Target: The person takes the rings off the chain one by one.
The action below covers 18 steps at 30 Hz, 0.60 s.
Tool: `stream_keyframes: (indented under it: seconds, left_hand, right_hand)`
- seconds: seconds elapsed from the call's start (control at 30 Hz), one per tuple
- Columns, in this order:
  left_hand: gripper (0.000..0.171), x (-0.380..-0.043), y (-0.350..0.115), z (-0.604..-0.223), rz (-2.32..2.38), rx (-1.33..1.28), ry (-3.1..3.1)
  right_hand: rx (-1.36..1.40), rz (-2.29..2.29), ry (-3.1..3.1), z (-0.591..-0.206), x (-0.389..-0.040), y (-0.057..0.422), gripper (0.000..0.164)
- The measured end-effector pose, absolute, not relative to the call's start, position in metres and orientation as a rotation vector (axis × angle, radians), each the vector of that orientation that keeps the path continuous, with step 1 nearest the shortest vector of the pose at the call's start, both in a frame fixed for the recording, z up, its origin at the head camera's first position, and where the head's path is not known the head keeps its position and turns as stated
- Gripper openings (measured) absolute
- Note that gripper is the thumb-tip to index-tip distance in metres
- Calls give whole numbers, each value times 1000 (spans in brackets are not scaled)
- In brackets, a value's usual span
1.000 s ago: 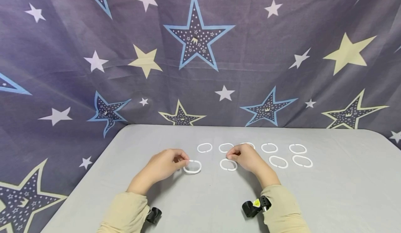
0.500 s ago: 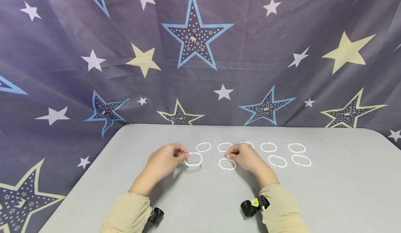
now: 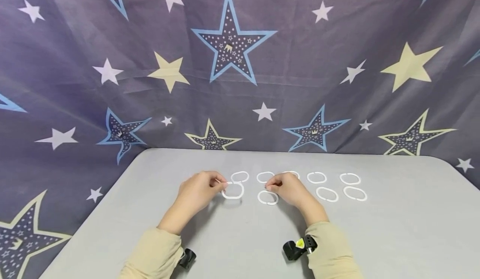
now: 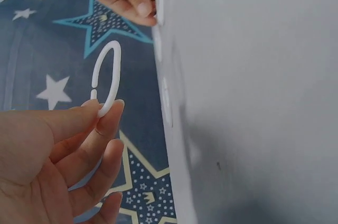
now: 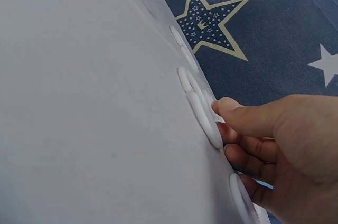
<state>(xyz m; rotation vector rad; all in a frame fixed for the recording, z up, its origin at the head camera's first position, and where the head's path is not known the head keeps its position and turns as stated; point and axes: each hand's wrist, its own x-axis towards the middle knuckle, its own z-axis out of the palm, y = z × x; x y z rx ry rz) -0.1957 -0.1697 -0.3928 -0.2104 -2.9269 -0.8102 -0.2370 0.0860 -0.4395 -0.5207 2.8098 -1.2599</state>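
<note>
My left hand pinches a white oval split ring between thumb and index finger. The left wrist view shows this ring standing up from the fingertips, the small gap in its side facing the thumb. A shadow lies under it on the table. My right hand rests low over the table with loosely curled fingers. Its fingertips are right behind another split ring, which lies flat. In the right wrist view that ring is beside the thumb and index finger, which show nothing lifted between them.
More split rings lie flat in two rows: one ring behind the left hand's ring, others to the right, such as a far ring and a front ring. The right hand partly covers some. A star-print curtain hangs behind the grey table.
My left hand has lifted its ring slightly and moved it a little away from me, closer to the back row. My right hand stays by the same ring. The head view has shifted slightly.
</note>
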Motion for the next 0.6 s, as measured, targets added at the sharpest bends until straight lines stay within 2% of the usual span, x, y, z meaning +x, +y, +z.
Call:
stream_keyframes:
  seconds: [0.6]
  left_hand:
    - [5,-220,-144,-406,-604,-308,-3009]
  right_hand:
    - [-559,-1269,2814,-439,-237,87,6]
